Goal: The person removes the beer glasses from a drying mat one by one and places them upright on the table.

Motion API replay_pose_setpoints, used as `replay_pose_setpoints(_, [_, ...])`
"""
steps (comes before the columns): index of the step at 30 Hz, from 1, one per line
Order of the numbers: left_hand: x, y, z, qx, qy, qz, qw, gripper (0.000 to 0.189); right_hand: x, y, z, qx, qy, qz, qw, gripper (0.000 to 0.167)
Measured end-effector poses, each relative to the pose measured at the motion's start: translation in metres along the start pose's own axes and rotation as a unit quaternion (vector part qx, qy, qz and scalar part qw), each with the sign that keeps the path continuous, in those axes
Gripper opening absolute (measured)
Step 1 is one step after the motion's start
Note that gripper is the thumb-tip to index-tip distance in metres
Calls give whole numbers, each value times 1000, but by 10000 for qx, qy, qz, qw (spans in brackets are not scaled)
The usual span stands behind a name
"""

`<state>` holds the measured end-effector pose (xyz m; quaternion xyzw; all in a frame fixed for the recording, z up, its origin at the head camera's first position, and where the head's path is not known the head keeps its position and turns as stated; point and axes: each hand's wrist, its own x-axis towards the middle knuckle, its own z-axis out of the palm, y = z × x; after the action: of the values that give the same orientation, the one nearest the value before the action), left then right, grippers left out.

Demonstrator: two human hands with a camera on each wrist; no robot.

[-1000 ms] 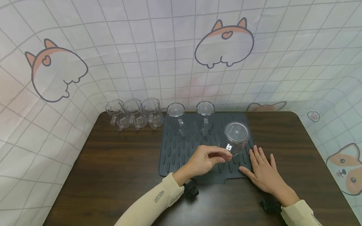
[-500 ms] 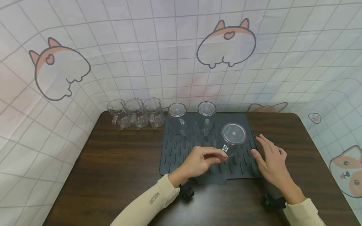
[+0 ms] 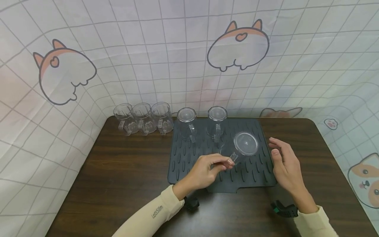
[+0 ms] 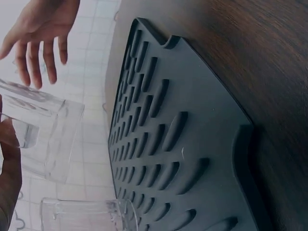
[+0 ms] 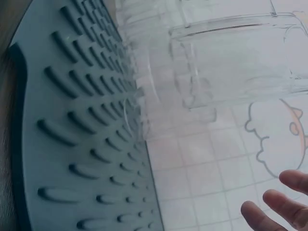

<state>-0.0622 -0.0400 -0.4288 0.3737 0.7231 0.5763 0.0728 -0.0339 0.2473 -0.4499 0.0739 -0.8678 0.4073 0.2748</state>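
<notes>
My left hand (image 3: 208,169) pinches the handle of a clear glass mug (image 3: 245,144) between thumb and fingers. The mug is upside down with its base toward the head camera, tilted over the right part of the grey ridged drying mat (image 3: 180,169). In the left wrist view the mug (image 4: 60,139) hangs clear of the mat. My right hand (image 3: 286,166) is just right of the mat, fingers slightly bent and apart from the mug. Two more glass mugs stand upside down at the mat's back, one at left (image 3: 187,130) and one at centre (image 3: 217,126).
Three upright glass mugs (image 3: 143,120) stand in a row at the table's back left, close beside the mat. The dark wooden table (image 3: 118,171) meets a white gridded curtain (image 3: 189,65) with cartoon dogs at its back edge.
My right hand has lifted off the mat's right edge, shifted right and turned palm inward. The left hand has drawn slightly left with the mug, which now tilts more.
</notes>
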Motion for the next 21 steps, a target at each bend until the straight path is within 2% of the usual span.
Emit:
replay_pose_setpoints(5, [-3, 2, 0, 353, 122, 275, 9989, 19, 2, -5, 2, 288, 5, -122, 9995, 39])
replay_pose_setpoints(12, [-7, 4, 1, 836, 368, 601, 9940, 22, 1, -16, 7, 860, -25, 36, 9963, 39])
replay_pose_setpoints(15, [-9, 5, 2, 1264, 524, 788, 9875, 23, 0, -20, 11, 1101, -35, 117, 9938, 40])
replay_pose_setpoints(21, [-15, 9, 2, 2193, 729, 1084, 9669, 24, -1, -26, 17, 1570, -140, 155, 9874, 41])
